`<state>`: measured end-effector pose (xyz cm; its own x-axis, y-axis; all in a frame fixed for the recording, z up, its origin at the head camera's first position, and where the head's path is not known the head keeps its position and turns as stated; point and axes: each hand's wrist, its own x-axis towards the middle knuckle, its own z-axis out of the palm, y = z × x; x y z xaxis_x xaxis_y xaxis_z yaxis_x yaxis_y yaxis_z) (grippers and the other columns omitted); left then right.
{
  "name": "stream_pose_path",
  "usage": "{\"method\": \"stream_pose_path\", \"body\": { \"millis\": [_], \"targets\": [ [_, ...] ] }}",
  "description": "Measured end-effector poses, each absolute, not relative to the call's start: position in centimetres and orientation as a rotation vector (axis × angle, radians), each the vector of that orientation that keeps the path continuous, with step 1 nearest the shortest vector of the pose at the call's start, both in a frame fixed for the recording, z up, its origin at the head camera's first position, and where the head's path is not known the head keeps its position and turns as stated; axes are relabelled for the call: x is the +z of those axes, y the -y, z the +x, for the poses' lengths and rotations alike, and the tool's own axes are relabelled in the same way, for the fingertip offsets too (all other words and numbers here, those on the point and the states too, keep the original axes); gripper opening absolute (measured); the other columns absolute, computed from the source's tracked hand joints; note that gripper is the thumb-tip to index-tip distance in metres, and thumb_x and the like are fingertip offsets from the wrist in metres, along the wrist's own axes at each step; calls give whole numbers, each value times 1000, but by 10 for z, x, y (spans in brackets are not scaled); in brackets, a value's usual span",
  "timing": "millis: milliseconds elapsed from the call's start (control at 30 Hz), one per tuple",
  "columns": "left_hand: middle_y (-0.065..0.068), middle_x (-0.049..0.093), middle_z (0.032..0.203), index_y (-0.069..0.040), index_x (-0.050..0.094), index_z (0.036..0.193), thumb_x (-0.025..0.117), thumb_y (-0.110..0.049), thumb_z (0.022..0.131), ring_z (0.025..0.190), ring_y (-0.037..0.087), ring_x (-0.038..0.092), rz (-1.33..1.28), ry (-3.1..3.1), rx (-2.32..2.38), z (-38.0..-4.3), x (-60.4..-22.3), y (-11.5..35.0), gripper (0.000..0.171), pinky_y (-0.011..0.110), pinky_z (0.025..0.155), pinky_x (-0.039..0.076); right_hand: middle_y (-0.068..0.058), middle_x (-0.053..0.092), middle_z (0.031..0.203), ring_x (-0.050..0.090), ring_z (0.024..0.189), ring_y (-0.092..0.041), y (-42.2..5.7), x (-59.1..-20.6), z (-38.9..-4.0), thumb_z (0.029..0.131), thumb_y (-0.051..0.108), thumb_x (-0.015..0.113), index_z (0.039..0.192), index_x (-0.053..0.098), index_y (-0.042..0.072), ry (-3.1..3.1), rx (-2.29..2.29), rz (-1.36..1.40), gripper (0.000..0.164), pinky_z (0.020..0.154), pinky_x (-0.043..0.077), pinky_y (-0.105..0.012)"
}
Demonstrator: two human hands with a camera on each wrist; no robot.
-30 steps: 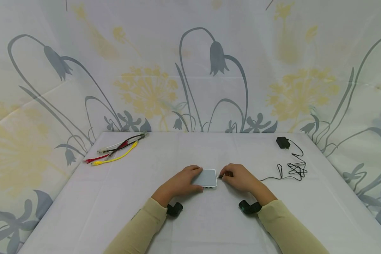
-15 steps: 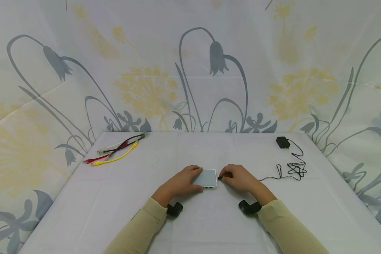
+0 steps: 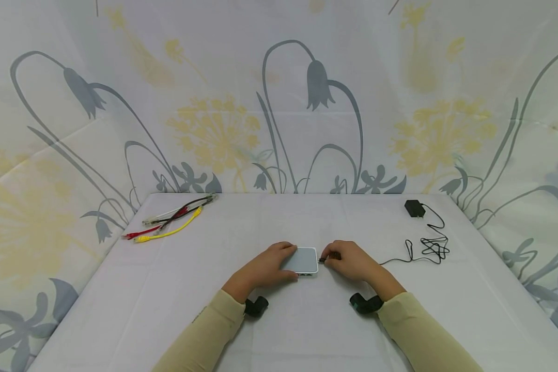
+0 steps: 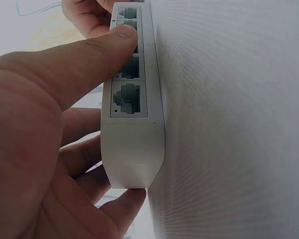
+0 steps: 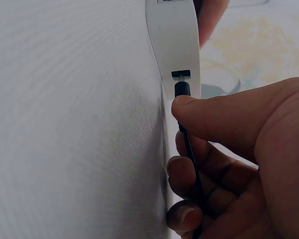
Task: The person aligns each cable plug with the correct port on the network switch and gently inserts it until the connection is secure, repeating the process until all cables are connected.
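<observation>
A small white network switch with a grey top lies on the table. My left hand grips it from the left, thumb on the front side over the row of ports, fingers round the far side. My right hand pinches the black plug of a power cord between thumb and fingers. In the right wrist view the plug's tip is right at the small power socket in the switch's side. The cord trails down under the curled fingers.
A black power adapter stands at the back right, its thin cord lying in loose loops. Several short network cables, among them a yellow cable and a red cable, lie at the back left. A patterned cloth hangs behind the table.
The right hand and plug have shifted very slightly at the switch's right side. The loose cord has moved a touch. The left hand and the switch stay in place.
</observation>
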<state>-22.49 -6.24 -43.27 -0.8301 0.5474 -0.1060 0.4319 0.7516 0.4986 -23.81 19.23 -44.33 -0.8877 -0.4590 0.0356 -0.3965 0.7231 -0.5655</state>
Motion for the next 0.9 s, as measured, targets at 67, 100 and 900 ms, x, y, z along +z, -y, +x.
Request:
{"method": "stream_pose_path", "body": {
  "millis": [67, 100, 900],
  "targets": [
    [7, 38, 152, -11, 37, 150, 68, -39, 90, 135, 22, 41, 775, -2710, 677, -225, -434, 62, 74, 39, 108, 40, 6, 61, 85, 50, 76, -10, -192, -443, -238, 90, 11, 64, 97, 71, 16, -2813, -886, -705, 11, 69, 43, -27],
    [7, 38, 152, -11, 37, 150, 68, -39, 90, 135, 22, 41, 778, -2711, 675, -225, -434, 62, 74, 39, 108, 40, 6, 61, 85, 50, 76, -10, -192, -443, -237, 90, 11, 65, 97, 71, 17, -2813, -885, -703, 11, 69, 43, -27],
    [8, 38, 152, -10, 38, 149, 69, -38, 89, 136, 24, 41, 757, -2708, 683, -223, -430, 61, 73, 40, 108, 40, 5, 62, 87, 51, 77, -11, -193, -444, -239, 90, 11, 64, 98, 71, 16, -2813, -897, -699, 12, 72, 43, -28]
  ]
}}
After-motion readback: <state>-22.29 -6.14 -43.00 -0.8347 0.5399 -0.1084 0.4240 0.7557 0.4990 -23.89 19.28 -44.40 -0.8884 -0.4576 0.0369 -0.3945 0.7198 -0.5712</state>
